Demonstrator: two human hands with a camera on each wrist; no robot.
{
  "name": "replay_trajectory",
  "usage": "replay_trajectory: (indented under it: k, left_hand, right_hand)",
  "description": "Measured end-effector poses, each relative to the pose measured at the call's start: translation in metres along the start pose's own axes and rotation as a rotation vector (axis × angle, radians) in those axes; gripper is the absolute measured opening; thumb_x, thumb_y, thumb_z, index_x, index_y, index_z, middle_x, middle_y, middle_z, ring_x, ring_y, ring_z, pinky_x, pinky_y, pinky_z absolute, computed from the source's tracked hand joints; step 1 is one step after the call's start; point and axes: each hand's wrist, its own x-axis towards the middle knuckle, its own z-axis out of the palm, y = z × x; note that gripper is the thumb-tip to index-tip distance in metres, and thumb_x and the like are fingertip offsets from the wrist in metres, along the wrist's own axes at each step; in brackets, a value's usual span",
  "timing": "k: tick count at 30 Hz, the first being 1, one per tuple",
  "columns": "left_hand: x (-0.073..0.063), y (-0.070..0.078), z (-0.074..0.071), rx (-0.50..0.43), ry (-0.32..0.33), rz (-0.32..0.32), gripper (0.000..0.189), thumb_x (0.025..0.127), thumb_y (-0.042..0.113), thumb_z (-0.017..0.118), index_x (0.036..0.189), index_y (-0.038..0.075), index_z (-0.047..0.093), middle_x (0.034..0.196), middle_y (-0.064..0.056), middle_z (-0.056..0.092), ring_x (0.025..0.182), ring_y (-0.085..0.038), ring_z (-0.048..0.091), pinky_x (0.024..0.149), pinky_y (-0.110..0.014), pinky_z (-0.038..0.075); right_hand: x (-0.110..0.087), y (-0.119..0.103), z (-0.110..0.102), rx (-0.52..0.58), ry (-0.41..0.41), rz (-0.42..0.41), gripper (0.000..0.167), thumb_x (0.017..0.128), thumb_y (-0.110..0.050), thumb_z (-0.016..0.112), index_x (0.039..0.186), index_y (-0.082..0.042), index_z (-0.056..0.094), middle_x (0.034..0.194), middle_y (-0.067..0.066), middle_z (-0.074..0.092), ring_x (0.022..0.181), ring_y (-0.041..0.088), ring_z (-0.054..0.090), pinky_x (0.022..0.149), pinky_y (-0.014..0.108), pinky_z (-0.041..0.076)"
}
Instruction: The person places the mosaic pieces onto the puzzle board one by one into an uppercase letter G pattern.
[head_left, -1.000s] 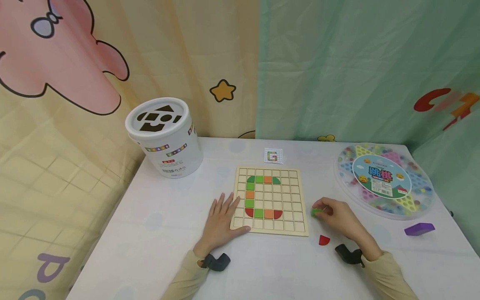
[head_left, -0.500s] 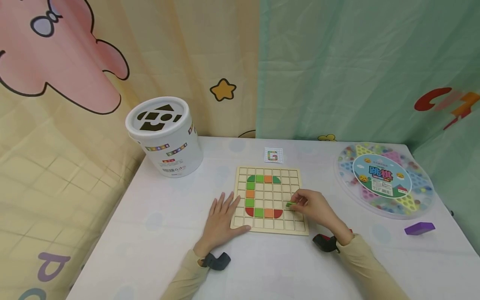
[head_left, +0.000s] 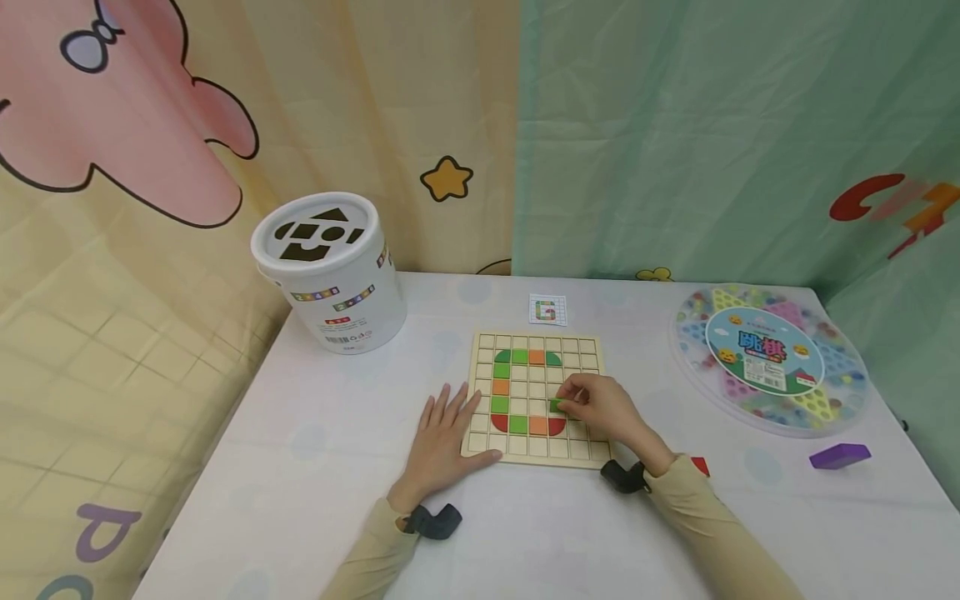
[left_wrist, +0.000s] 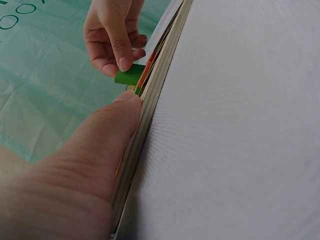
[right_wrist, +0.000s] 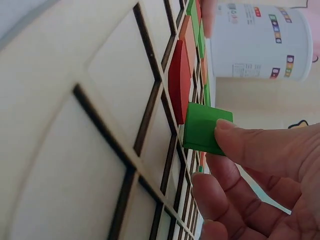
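My right hand (head_left: pixel 600 407) pinches a green square tile (right_wrist: pixel 204 127) between thumb and fingers, at the grid cell just above the red corner piece (head_left: pixel 557 427) on the wooden grid board (head_left: pixel 585 451). In the right wrist view the tile is tilted, its lower edge close to the board. Green, orange and red pieces lie in the board's cells in a C-like outline. My left hand (head_left: pixel 442 437) lies with spread, straight fingers on the board's left edge; its thumb (left_wrist: pixel 107 122) rests along the front edge in the left wrist view.
A small pattern card (head_left: pixel 547 310) lies behind the board. A white bucket (head_left: pixel 337 300) with shape holes stands back left. At right are a round game box (head_left: pixel 765 358) and a purple block (head_left: pixel 840 456). A red piece (head_left: pixel 701 465) is partly hidden by my right sleeve.
My right hand has carried the green tile leftward from the table beside the board to a cell above the red corner piece. The left hand has stayed in place.
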Motion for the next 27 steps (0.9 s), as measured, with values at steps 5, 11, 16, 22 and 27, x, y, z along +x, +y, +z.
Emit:
replay_trajectory:
  k: [5, 11, 16, 22, 27]
  left_hand:
    - [-0.0002, 0.0007, -0.0007, -0.007, 0.013, 0.008, 0.093, 0.079, 0.064, 0.060, 0.148, 0.008, 0.032, 0.154, -0.011, 0.023, 0.141, -0.035, 0.010, 0.112, -0.051, 0.006]
    - [0.0000, 0.0005, -0.0005, 0.008, -0.019, -0.012, 0.094, 0.080, 0.066, 0.058, 0.150, 0.011, 0.029, 0.156, -0.008, 0.020, 0.143, -0.032, 0.007, 0.113, -0.047, 0.003]
    - [0.0004, -0.0004, 0.0004, 0.019, -0.011, -0.003, 0.093, 0.080, 0.065, 0.058, 0.150, 0.010, 0.029, 0.156, -0.009, 0.020, 0.142, -0.033, 0.008, 0.113, -0.048, 0.004]
    - [0.0003, -0.0001, 0.0002, 0.005, -0.004, -0.003, 0.093, 0.080, 0.065, 0.058, 0.150, 0.010, 0.030, 0.155, -0.009, 0.021, 0.142, -0.033, 0.008, 0.113, -0.048, 0.004]
    - [0.0003, 0.0000, 0.0004, 0.003, -0.004, 0.002, 0.093, 0.081, 0.065, 0.057, 0.149, 0.009, 0.030, 0.155, -0.011, 0.022, 0.142, -0.034, 0.008, 0.113, -0.049, 0.005]
  right_hand:
    - [0.0024, -0.0013, 0.0011, -0.007, -0.024, 0.042, 0.007, 0.083, -0.014, 0.074, 0.082, -0.013, 0.067, 0.070, -0.008, 0.059, 0.061, 0.009, 0.052, 0.055, 0.029, 0.043]
    - [0.0029, -0.0020, 0.0010, -0.033, -0.054, 0.073, 0.006, 0.084, -0.017, 0.073, 0.082, -0.013, 0.068, 0.073, -0.008, 0.060, 0.063, 0.009, 0.053, 0.056, 0.030, 0.044]
    - [0.0026, -0.0026, 0.0005, -0.053, -0.057, 0.082, 0.007, 0.086, -0.017, 0.071, 0.084, -0.011, 0.071, 0.075, -0.007, 0.062, 0.061, 0.009, 0.052, 0.053, 0.029, 0.043]
    - [0.0036, -0.0056, -0.0010, -0.105, -0.054, 0.106, 0.007, 0.085, -0.010, 0.070, 0.087, -0.014, 0.075, 0.080, -0.006, 0.063, 0.059, 0.008, 0.051, 0.051, 0.028, 0.043]
    - [0.0038, -0.0071, -0.0001, -0.135, -0.050, 0.120, 0.005, 0.085, -0.011, 0.070, 0.085, -0.015, 0.074, 0.077, -0.006, 0.064, 0.060, 0.008, 0.053, 0.052, 0.029, 0.044]
